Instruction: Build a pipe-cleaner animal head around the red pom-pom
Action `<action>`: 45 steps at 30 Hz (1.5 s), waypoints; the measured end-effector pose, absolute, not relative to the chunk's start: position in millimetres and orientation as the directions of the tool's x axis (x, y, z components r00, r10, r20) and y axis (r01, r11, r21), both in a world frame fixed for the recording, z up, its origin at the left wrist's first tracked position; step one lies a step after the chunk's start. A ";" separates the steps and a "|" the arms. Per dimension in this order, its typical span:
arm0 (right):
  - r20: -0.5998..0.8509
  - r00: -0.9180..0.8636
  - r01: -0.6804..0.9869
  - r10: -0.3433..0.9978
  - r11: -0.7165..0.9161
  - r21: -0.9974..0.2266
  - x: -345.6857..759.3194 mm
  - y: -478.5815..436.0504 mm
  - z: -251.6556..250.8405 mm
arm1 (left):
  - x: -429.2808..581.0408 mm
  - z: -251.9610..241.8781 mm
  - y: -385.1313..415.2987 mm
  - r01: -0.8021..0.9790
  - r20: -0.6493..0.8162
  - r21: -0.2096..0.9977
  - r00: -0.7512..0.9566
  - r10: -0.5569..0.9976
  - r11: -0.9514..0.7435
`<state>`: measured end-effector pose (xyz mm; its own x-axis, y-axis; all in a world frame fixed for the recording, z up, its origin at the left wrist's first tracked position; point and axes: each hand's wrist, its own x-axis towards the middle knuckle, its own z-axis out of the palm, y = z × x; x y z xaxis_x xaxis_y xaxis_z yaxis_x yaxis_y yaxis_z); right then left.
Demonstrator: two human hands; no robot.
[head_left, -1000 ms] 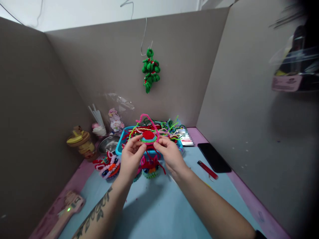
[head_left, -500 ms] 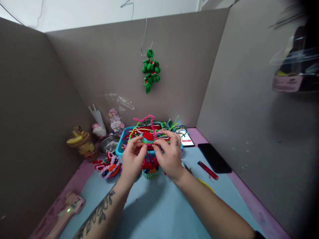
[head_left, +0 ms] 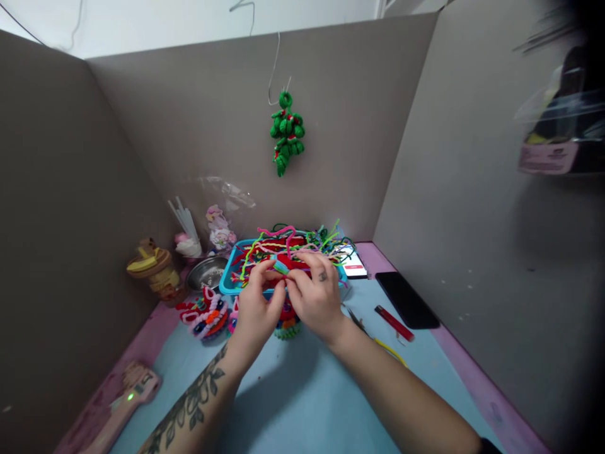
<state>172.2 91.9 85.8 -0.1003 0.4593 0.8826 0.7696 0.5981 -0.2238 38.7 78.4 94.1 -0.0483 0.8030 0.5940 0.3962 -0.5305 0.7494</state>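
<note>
My left hand (head_left: 256,309) and my right hand (head_left: 316,296) meet in front of a blue basket (head_left: 227,287) of fuzzy pipe cleaners. Both pinch a small pipe-cleaner piece (head_left: 282,267) between thumbs and fingertips. Blue and green bands show on it; its red part blends with the pipe cleaners behind, and the fingers cover the rest. A pink pipe cleaner (head_left: 289,234) rises just behind it. Below the hands stands a partly hidden pipe-cleaner figure (head_left: 287,329) in red and green. A pink and red lion-head figure (head_left: 208,317) sits left of my left hand.
Pliers (head_left: 390,352) with a yellow handle, a flat red tool (head_left: 394,323) and a black phone (head_left: 407,300) lie at right. A lit phone (head_left: 353,263) is behind them. At left are a metal bowl (head_left: 207,275) and a pink glue gun (head_left: 125,403). Grey panels (head_left: 340,126) enclose the table.
The piece has tilted between my fingers, so its red middle shows less and its blue and green bands more. My hands have drawn closer together. The pink pipe cleaner's loop sits slightly lower.
</note>
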 end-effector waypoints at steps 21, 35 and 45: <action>0.861 -0.143 0.720 0.488 0.648 -0.248 173.2 97.6 84.0 | 30.9 94.5 79.7 0.509 0.588 0.658 0.111 0.801 -0.554; 0.633 0.232 0.313 0.739 0.559 -0.768 185.7 102.9 98.3 | 32.2 101.0 86.2 -0.014 0.480 0.872 -0.174 0.860 -0.489; 0.186 0.140 -0.313 0.972 0.222 -0.924 172.0 105.9 91.5 | 37.6 93.4 86.3 -0.142 0.484 0.829 -0.300 0.822 -0.541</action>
